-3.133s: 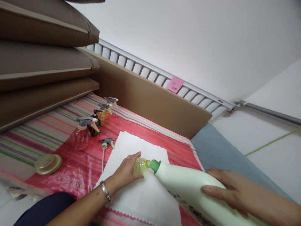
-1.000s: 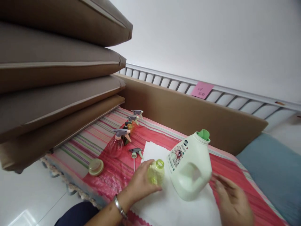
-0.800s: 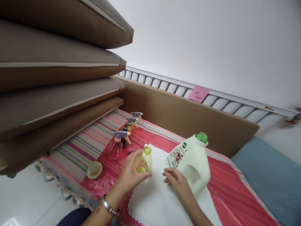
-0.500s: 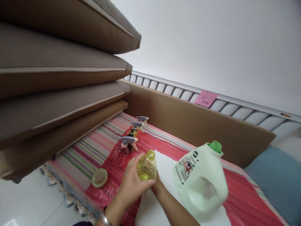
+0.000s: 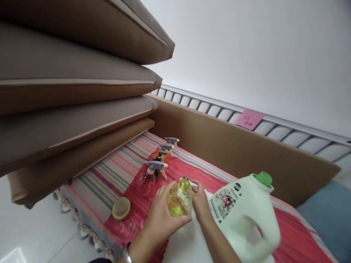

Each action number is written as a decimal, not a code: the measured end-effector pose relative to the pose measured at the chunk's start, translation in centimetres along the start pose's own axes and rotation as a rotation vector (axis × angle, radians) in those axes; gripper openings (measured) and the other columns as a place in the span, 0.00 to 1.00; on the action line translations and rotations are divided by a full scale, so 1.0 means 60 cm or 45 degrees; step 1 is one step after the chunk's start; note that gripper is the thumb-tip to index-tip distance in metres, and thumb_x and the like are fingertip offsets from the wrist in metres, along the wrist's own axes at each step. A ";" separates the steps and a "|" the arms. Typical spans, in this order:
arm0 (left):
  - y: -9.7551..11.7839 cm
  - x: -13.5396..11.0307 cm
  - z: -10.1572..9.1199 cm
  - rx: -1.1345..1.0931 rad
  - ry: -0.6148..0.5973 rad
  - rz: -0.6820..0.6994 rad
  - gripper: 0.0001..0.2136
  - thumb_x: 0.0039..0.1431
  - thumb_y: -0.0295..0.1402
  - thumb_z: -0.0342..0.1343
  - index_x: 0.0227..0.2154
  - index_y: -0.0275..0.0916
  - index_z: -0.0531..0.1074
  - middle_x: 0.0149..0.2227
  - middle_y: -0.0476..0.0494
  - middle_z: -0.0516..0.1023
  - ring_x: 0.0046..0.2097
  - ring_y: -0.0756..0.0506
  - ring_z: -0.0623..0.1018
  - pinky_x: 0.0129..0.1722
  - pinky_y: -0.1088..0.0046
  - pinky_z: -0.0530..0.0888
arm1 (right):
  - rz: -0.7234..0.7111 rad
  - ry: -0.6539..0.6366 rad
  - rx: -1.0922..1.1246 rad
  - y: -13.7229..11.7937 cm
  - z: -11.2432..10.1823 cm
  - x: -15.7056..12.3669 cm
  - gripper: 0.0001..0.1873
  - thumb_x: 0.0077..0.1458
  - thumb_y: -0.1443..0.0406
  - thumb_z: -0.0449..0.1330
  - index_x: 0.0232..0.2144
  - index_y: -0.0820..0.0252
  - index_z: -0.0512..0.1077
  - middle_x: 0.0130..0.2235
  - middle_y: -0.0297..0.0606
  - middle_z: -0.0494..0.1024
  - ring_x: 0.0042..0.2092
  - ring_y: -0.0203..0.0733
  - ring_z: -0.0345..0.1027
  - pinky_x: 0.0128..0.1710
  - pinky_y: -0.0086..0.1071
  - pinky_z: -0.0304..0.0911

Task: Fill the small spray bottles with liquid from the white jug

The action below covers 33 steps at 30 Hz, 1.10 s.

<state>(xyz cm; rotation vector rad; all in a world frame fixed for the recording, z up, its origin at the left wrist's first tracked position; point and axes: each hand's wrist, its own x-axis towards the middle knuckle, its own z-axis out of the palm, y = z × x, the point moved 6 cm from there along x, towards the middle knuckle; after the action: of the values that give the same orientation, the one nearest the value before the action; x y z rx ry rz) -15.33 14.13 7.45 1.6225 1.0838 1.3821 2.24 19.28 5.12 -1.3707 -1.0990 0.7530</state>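
My left hand (image 5: 164, 210) is wrapped round a clear yellow plastic bottle (image 5: 179, 201), holding it tilted with its open neck facing me. A little yellow-green liquid shows inside. Just right of the neck, my right hand (image 5: 199, 200) has its fingers bent together. A small dark piece shows behind the bottle's neck by these fingertips, too hidden to name. To the right, a large pale green jug (image 5: 246, 215) stands with a green spout piece (image 5: 263, 178) in its mouth. A reddish spray bottle (image 5: 146, 180) with a grey trigger stands left of my hands.
More trigger-topped bottles (image 5: 168, 148) stand farther back on the red cloth (image 5: 178, 166). A round, pale-green lidded container (image 5: 121, 208) lies near the front edge. Thick brown cushions (image 5: 82, 78) are stacked at left. A brown board (image 5: 219, 133) runs behind; a blue cushion (image 5: 326, 215) sits at right.
My right hand has come out from behind the bottle to beside its neck. The bottle's mouth has tipped further toward me, and the view has shifted slightly left.
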 end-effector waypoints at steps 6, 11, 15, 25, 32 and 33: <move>-0.027 -0.016 0.054 -0.019 -0.137 -0.070 0.43 0.32 0.31 0.68 0.55 0.41 0.56 0.52 0.38 0.67 0.53 0.38 0.67 0.54 0.56 0.63 | -0.279 0.198 0.087 -0.126 -0.149 -0.084 0.32 0.44 0.59 0.64 0.51 0.51 0.58 0.46 0.40 0.72 0.44 0.45 0.70 0.47 0.45 0.63; -0.048 -0.051 0.129 -0.085 -0.378 -0.050 0.47 0.31 0.31 0.69 0.57 0.42 0.52 0.50 0.38 0.68 0.52 0.39 0.68 0.53 0.59 0.63 | -0.528 0.447 0.220 -0.234 -0.221 -0.168 0.30 0.48 0.64 0.62 0.53 0.51 0.59 0.47 0.40 0.71 0.47 0.47 0.68 0.51 0.52 0.59; -0.059 -0.080 0.170 -0.089 -0.510 -0.020 0.48 0.31 0.33 0.70 0.58 0.43 0.51 0.49 0.38 0.68 0.52 0.39 0.68 0.54 0.59 0.63 | -0.604 0.477 0.280 -0.259 -0.248 -0.195 0.26 0.49 0.66 0.61 0.51 0.51 0.62 0.44 0.39 0.71 0.44 0.46 0.69 0.47 0.51 0.63; -0.079 -0.106 0.196 -0.025 -0.600 0.026 0.48 0.31 0.39 0.69 0.58 0.41 0.52 0.52 0.36 0.67 0.53 0.39 0.67 0.55 0.60 0.62 | -0.536 0.345 0.202 -0.195 -0.225 -0.193 0.26 0.51 0.64 0.60 0.53 0.52 0.59 0.48 0.41 0.70 0.48 0.46 0.68 0.52 0.53 0.59; -0.076 -0.103 0.196 -0.001 -0.700 0.089 0.50 0.29 0.42 0.69 0.59 0.39 0.53 0.57 0.33 0.63 0.57 0.37 0.63 0.57 0.57 0.60 | -0.507 0.328 0.185 -0.174 -0.212 -0.190 0.26 0.51 0.65 0.60 0.52 0.53 0.59 0.47 0.41 0.71 0.48 0.48 0.68 0.52 0.55 0.57; -0.076 -0.102 0.196 0.000 -0.712 0.094 0.50 0.29 0.43 0.69 0.59 0.38 0.53 0.57 0.32 0.62 0.58 0.37 0.63 0.57 0.58 0.59 | -0.503 0.316 0.172 -0.172 -0.209 -0.191 0.27 0.51 0.66 0.60 0.53 0.53 0.59 0.47 0.41 0.71 0.48 0.48 0.67 0.52 0.56 0.57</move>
<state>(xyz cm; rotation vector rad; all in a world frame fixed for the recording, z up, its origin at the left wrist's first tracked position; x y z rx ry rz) -4.76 10.05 -0.77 1.9055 0.6947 0.8802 7.91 2.93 14.92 -1.0556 -1.0563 0.3515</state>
